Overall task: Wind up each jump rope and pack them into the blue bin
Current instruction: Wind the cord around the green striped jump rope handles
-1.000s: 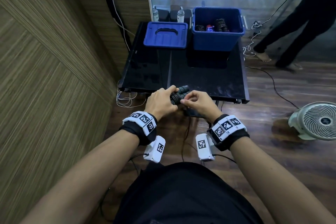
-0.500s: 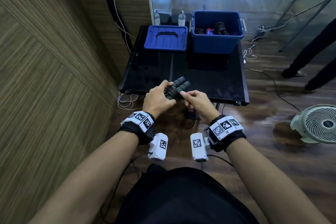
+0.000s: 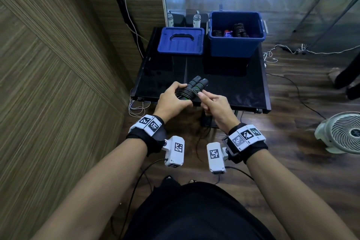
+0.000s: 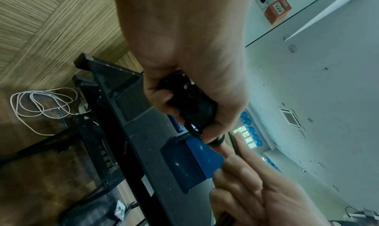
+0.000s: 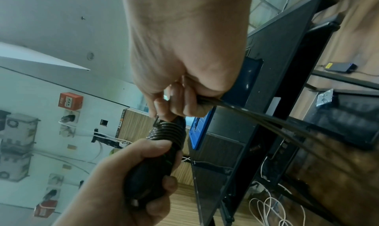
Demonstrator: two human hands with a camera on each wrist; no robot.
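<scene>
My left hand point(image 3: 171, 99) grips the two black handles of a jump rope point(image 3: 194, 86) held side by side over the front edge of the black table point(image 3: 243, 87). Black cord is coiled round the handles point(image 5: 167, 130). My right hand point(image 3: 211, 103) pinches the loose cord beside the coil, and the rest of the cord point(image 5: 276, 120) trails down from that fist toward the floor. The blue bin point(image 3: 236, 45) stands at the table's back right with several wound ropes point(image 3: 238, 30) inside. In the left wrist view my fingers point(image 4: 164, 99) curl round the dark handles point(image 4: 192, 103).
The bin's blue lid point(image 3: 180, 43) lies flat left of the bin. Two bottles point(image 3: 196, 19) stand behind it. A wood-panelled wall point(image 3: 58, 64) runs close on the left. A white fan point(image 3: 342, 132) sits on the floor at right, and cables point(image 3: 282, 50) lie beside the table.
Both hands have lifted the handles up and forward over the table edge, and more cord is wrapped round them. The person walking at the right has moved almost out of view.
</scene>
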